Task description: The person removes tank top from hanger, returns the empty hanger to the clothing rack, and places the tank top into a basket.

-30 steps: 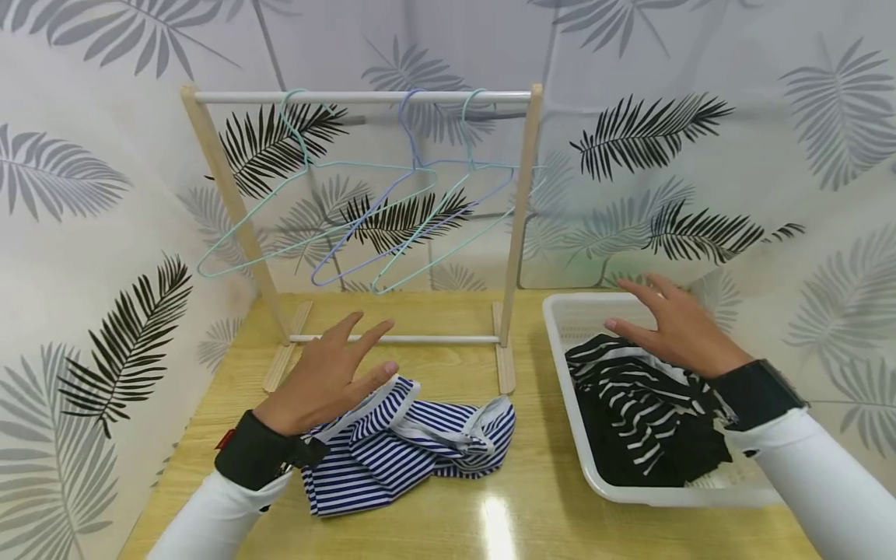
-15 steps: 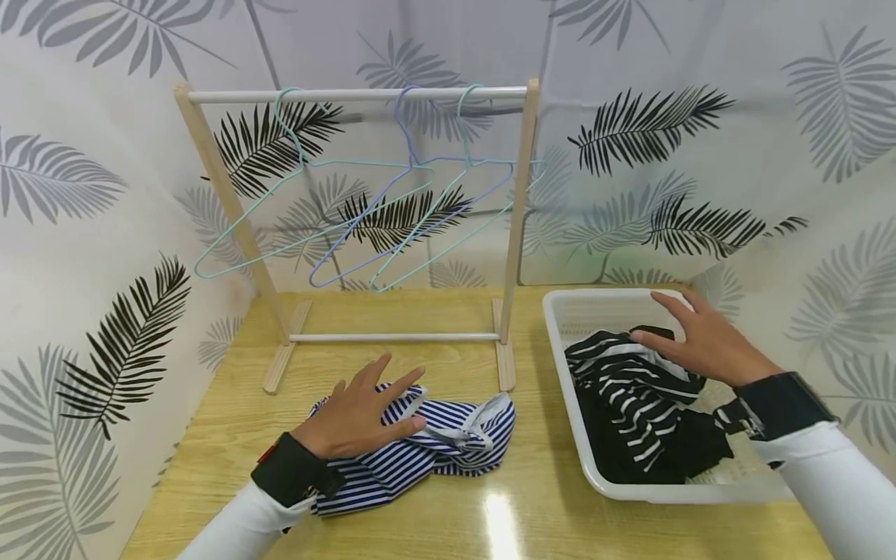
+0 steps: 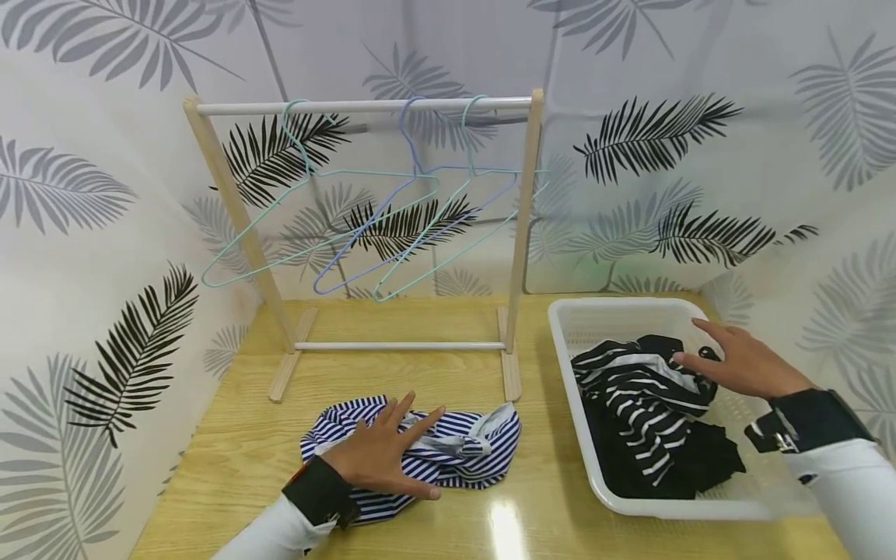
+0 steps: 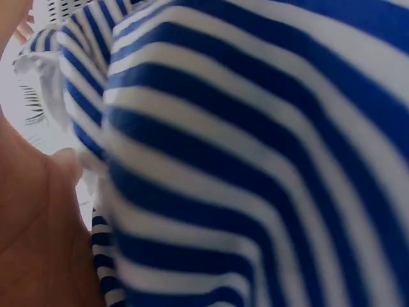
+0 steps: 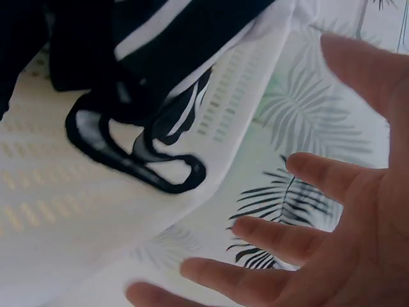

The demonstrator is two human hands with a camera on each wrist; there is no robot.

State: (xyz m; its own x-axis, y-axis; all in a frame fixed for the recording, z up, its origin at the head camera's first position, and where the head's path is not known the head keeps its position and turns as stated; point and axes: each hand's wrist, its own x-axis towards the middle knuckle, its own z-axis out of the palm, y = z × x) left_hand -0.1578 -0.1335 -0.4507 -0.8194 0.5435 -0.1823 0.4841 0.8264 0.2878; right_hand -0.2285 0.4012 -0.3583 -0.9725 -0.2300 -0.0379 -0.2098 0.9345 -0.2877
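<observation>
A crumpled blue-and-white striped garment (image 3: 455, 443) lies on the table in front of a small clothes rack. My left hand (image 3: 381, 451) is spread over it with fingers apart and gripping nothing; in the left wrist view the striped cloth (image 4: 211, 141) fills most of the picture, close beside the palm. My right hand (image 3: 745, 362) hovers over the right side of a white plastic basket (image 3: 577, 435), fingers spread. Inside the basket are black clothes and a black-and-white striped garment (image 3: 647, 397). In the right wrist view the open fingers (image 5: 281, 240) are apart from the dark cloth and its loop.
The wooden rack (image 3: 525, 233) stands at the back, its white bar (image 3: 364, 107) carrying a green hanger (image 3: 245, 229), a blue hanger (image 3: 364, 225) and another green hanger (image 3: 427, 233). A leaf-patterned curtain (image 3: 630, 62) closes off the back and sides. The table (image 3: 231, 435) is light wood.
My left hand has moved right and toward me, over the striped garment. My right hand has shifted right and slightly toward me above the basket. Both remain spread.
</observation>
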